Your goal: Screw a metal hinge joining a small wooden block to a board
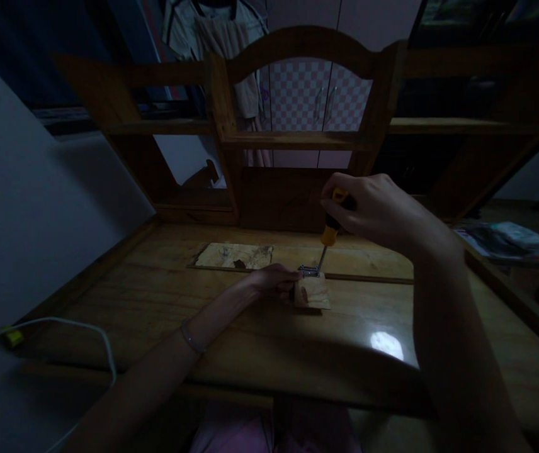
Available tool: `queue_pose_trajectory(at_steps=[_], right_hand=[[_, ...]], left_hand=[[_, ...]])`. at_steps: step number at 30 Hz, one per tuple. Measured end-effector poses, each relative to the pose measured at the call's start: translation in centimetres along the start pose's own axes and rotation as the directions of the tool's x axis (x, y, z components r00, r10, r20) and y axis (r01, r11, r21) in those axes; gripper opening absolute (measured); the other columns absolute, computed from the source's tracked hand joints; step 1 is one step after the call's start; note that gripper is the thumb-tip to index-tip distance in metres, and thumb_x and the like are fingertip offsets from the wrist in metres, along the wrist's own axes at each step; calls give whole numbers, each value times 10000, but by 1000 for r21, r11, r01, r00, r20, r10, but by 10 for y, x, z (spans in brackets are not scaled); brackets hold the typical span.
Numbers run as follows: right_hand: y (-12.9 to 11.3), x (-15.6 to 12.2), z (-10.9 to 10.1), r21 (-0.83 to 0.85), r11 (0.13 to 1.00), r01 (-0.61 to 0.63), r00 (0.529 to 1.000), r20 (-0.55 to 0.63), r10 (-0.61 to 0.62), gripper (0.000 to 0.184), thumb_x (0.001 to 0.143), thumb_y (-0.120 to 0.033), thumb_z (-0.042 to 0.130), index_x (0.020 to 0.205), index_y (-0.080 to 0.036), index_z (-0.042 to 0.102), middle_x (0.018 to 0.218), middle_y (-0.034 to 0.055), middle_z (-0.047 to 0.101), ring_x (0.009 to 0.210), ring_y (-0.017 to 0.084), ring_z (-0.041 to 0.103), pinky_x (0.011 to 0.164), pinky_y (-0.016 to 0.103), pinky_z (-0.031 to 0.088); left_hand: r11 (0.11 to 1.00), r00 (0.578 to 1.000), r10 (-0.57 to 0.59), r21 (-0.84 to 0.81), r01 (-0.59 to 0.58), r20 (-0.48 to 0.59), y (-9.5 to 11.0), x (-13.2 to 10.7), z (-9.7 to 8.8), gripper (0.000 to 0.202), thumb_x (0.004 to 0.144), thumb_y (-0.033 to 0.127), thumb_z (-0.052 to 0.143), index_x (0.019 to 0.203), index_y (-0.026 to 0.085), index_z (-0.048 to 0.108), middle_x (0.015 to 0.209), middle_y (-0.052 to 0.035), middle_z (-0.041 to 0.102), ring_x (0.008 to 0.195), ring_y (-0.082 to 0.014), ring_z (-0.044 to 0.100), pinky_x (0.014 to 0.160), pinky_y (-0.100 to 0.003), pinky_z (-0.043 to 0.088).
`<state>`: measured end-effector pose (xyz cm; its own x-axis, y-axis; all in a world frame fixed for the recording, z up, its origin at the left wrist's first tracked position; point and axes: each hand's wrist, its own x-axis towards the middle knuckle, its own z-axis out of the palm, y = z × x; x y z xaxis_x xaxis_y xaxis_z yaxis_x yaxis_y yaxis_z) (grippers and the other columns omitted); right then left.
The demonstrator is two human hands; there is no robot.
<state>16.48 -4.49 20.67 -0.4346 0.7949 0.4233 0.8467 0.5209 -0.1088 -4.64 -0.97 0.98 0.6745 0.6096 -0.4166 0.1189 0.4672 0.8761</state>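
My right hand (pixel 361 204) is closed around the yellow-and-black handle of a screwdriver (pixel 329 234). Its metal shaft slants down, and the tip meets a small metal hinge-like piece (pixel 309 271). That piece lies at the upper edge of a small wooden board (pixel 315 292), which has a dark brown patch at its left side. With fingers pinched on the board's left edge by the metal piece, my left hand (pixel 276 280) steadies both just above or on the desk; the exact gap cannot be made out. A bracelet circles my left wrist.
Behind the wooden desk top (pixel 156 283) rises a shelf frame (pixel 293 139). A pale, stained wooden strip (pixel 234 255) lies left of the hands. A white cable (pixel 75 324) loops at the left edge near a yellow object (pixel 12 338). Packets (pixel 517 234) sit at right.
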Motion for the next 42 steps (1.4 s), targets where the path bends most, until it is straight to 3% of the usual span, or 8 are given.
queue_pose_trajectory(at_steps=[5, 11, 16, 23, 30, 35, 42], right_hand=[[-1, -1, -2, 28, 1000, 3, 1000, 13, -3, 247, 931, -380, 529, 1053, -218, 670, 867, 56, 708, 780, 231, 651, 711, 324, 416], [-3, -3, -8, 55, 998, -10, 999, 54, 7, 240, 902, -302, 505, 1040, -204, 674, 912, 68, 712, 791, 229, 639, 734, 333, 431], [0, -2, -6, 30, 1000, -4, 998, 60, 2, 289, 909, -338, 519, 1122, -199, 655, 919, 78, 710, 833, 250, 652, 748, 342, 431], [2, -2, -2, 25, 999, -35, 998, 49, 34, 265, 946, -403, 489, 1079, -220, 625, 902, 75, 700, 830, 256, 650, 731, 351, 434], [3, -4, -5, 47, 998, -44, 997, 66, 41, 242, 915, -349, 490, 1058, -200, 615, 1029, 109, 693, 978, 285, 633, 830, 384, 447], [3, -3, -6, 32, 999, -17, 997, 69, 15, 213, 916, -350, 511, 1042, -215, 618, 912, 74, 695, 858, 260, 651, 748, 355, 435], [6, -2, -3, 8, 999, -44, 997, 62, 44, 307, 948, -484, 501, 1038, -211, 609, 849, 68, 685, 796, 250, 645, 676, 331, 409]], left_hand=[[999, 1000, -12, -40, 12, 7, -3, 3, -1, 579, 649, 587, 851, 606, 185, 436, 436, 100, 360, 408, -88, 432, 509, -290, 461], [999, 1000, -6, -33, 5, -9, -6, 5, -3, 537, 688, 565, 829, 619, 181, 459, 455, 84, 392, 420, -104, 469, 510, -293, 467], [999, 998, -13, -32, 11, -67, -8, 6, -3, 532, 710, 573, 804, 609, 186, 454, 450, 85, 376, 414, -108, 464, 503, -298, 468], [999, 997, -33, -39, 30, -70, -5, 5, -2, 548, 651, 580, 838, 603, 184, 462, 447, 84, 387, 407, -109, 464, 500, -303, 483], [999, 995, -50, -10, 49, -83, -4, 3, 0, 535, 697, 593, 806, 630, 185, 467, 454, 87, 384, 425, -108, 472, 526, -303, 486], [999, 996, -36, -16, 34, -83, -6, 5, -4, 548, 672, 593, 824, 619, 183, 464, 467, 81, 407, 433, -101, 472, 536, -303, 498], [1000, 997, -18, -24, 16, -75, -6, 5, -2, 533, 681, 579, 822, 626, 180, 472, 463, 82, 396, 434, -109, 484, 527, -300, 500]])
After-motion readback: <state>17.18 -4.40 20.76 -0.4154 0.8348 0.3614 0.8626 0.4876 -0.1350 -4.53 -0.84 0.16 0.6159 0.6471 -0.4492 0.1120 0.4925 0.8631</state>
